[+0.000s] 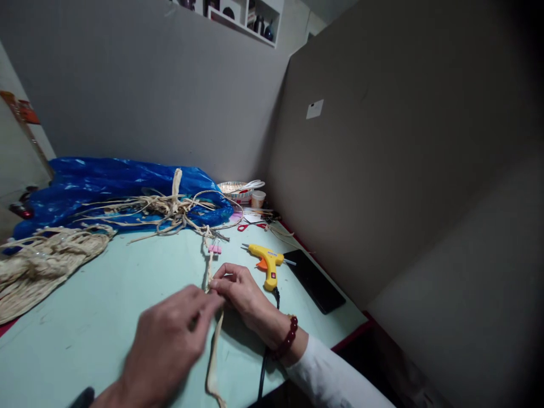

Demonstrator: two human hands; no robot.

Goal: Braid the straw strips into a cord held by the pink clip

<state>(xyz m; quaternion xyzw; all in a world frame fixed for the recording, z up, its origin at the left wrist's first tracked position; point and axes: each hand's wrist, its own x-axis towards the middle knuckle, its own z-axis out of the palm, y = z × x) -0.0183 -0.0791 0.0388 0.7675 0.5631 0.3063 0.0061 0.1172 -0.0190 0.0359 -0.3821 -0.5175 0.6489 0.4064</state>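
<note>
A pale braided fibre cord [209,265] runs down the middle of the table, with a pink binder clip [215,249] on its upper part. My right hand [238,290], wearing a dark red bead bracelet [289,337], pinches the cord below the clip. My left hand [170,334] is blurred, its fingers curled and its thumb and forefinger drawn together beside my right fingertips; what lies between them is hidden. Below the hands hangs a loose flat fibre strand [215,357], reaching toward the table's near edge. Close to my right hand lies a yellow glue gun [267,262].
Several tangled fibre strands [174,207] lie on a blue plastic bag [123,184] at the back. A woven fibre piece [55,260] sits left. Red-handled scissors [250,225], a small tub [258,198] and a basket [232,188] stand behind. Right lies a black flat device [317,283] near grey walls.
</note>
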